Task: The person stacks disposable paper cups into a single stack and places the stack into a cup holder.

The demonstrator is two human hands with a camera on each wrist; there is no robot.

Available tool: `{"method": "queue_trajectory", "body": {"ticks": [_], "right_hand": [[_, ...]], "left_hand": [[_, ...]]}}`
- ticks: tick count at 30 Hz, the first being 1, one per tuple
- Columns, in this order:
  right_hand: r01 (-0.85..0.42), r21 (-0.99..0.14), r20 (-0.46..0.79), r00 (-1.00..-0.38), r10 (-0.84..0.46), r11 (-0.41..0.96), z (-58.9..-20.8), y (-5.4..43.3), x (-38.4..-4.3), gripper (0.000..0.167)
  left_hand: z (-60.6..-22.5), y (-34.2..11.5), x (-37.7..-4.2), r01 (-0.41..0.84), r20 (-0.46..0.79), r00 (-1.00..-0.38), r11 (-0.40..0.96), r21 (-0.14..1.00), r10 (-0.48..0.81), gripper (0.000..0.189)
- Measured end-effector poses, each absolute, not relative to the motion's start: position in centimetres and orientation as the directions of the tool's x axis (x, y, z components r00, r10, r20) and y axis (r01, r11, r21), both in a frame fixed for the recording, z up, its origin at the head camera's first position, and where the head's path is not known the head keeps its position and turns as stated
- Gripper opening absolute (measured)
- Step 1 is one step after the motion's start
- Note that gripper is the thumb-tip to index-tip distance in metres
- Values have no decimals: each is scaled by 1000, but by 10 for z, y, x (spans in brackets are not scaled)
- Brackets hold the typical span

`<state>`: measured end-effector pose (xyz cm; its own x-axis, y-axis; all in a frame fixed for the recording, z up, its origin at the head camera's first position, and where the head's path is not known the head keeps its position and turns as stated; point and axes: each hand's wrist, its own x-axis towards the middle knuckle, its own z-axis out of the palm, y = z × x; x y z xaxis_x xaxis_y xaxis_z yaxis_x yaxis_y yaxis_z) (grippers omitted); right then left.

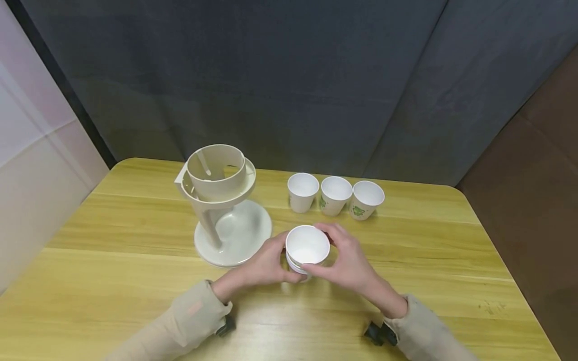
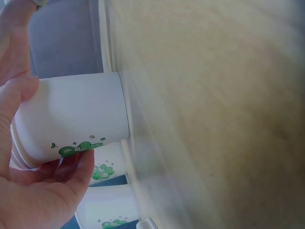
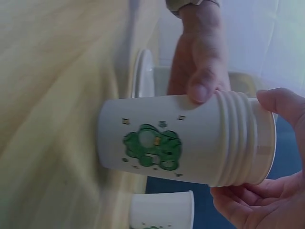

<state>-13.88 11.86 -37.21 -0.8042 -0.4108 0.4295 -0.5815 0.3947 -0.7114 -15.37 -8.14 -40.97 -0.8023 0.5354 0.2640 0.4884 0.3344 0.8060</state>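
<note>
A stack of nested white paper cups point(image 1: 307, 245) stands upright between both hands near the middle of the table. My left hand point(image 1: 266, 261) grips the stack from its left, thumb and fingers around the side of the bottom cup, below the rims. From the right, my right hand point(image 1: 349, 260) holds the uppermost cup point(image 3: 263, 138) near its rim between thumb and fingers. That top cup shows a wider band of wall than the closely spaced rims under it. A green cartoon print point(image 3: 155, 145) marks the bottom cup in the right wrist view.
Behind the hands, three single paper cups point(image 1: 336, 195) stand upright in a row. Left of them is a cream plastic stand point(image 1: 209, 228) with a round base, a ring on an arm and an open cylinder point(image 1: 217, 188) in the ring. Dark cloth point(image 1: 289, 85) hangs behind the table.
</note>
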Motion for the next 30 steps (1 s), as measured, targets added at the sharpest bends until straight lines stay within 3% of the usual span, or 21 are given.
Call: {"method": "queue_trajectory", "body": {"ticks": [23, 30], "right_hand": [[-554, -734, 396, -819, -416, 392, -382, 124, -138, 72], [-523, -762, 395, -843, -365, 382, -384, 139, -142, 60]], "left_hand": [[-409, -82, -154, 503, 277, -799, 341, 794, 534, 70], [-408, -82, -153, 496, 270, -806, 351, 794, 527, 71]]}}
